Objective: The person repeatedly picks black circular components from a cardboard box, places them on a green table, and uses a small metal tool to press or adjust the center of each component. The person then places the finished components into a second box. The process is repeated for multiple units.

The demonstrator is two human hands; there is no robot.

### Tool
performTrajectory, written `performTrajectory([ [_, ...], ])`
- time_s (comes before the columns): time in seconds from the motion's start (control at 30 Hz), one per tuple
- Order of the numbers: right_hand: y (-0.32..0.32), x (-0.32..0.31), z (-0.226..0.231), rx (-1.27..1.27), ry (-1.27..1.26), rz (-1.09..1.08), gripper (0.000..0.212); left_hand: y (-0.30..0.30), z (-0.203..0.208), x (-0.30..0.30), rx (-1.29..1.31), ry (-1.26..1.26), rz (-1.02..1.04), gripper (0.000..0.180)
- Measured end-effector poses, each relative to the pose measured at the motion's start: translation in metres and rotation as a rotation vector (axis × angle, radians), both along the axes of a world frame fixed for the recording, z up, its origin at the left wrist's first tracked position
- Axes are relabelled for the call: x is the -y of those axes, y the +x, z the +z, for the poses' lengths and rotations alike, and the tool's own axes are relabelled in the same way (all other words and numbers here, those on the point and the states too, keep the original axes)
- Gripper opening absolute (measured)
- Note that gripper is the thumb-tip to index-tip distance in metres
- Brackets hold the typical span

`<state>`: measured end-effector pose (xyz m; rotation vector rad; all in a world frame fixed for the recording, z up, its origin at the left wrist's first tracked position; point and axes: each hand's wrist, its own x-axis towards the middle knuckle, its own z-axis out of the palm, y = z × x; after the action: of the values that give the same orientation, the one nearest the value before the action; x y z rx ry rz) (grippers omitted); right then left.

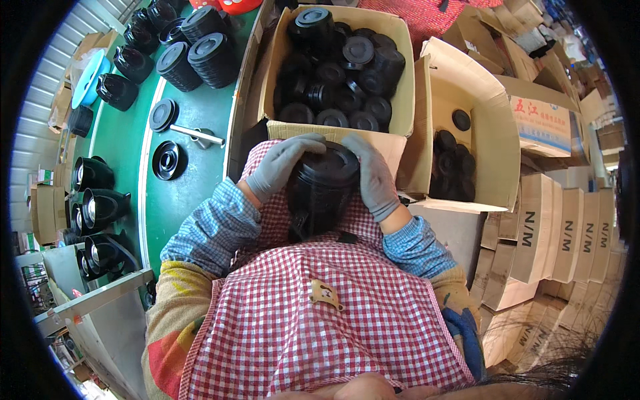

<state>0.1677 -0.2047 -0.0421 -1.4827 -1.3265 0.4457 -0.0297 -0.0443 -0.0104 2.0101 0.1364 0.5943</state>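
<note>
A stack of black round plastic lids [323, 183] stands over my lap, its ribbed top facing up. My left hand [283, 168], in a grey glove, curves around its left side, with the fingers reaching over the top edge. On the opposite side my right hand [375, 177], gloved the same way, presses with fingers and palm. The lower end of the stack is dark against my red checked apron [327, 293], and its details are hard to make out.
An open carton [405, 67] full of black lids is straight ahead. Right of it, another carton [497, 133] holds fewer. On the green table [190, 207] at left are lid stacks [212, 59], a loose lid [163, 115], a black ring part [169, 161], a metal-handled tool [200, 135] and black jug-like bodies [105, 205].
</note>
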Motion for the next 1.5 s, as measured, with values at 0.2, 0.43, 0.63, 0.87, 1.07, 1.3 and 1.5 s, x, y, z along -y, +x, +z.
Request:
performTrajectory([
  [0.2,0.009,-0.005,0.012,-0.12,-0.113,-0.173,0.049,0.018,0.006,-0.006,-0.099,-0.85,0.462,0.065],
  [0.43,0.017,-0.002,0.023,-0.169,0.124,0.062,0.07,0.002,-0.014,-0.026,-0.028,-0.695,0.138,0.075],
  [0.63,0.011,-0.01,0.017,-0.217,-0.118,0.297,0.092,0.011,-0.001,-0.026,-0.155,-0.33,-0.248,0.088],
  [0.87,0.004,-0.012,0.018,-0.481,-0.223,0.188,0.081,0.019,-0.002,-0.027,-0.197,-0.32,-0.207,0.068],
  [1.07,0.002,-0.015,0.022,-0.379,-0.157,0.075,0.053,0.014,-0.015,-0.033,-0.012,-0.424,0.126,0.04],
  [1.3,0.012,-0.015,0.014,-0.268,-0.056,0.055,0.049,0.028,-0.025,-0.008,0.036,-0.764,-0.03,0.051],
  [1.5,0.01,-0.011,0.015,-0.402,-0.102,0.233,0.089,0.024,-0.015,-0.02,-0.063,-0.415,-0.212,0.073],
])
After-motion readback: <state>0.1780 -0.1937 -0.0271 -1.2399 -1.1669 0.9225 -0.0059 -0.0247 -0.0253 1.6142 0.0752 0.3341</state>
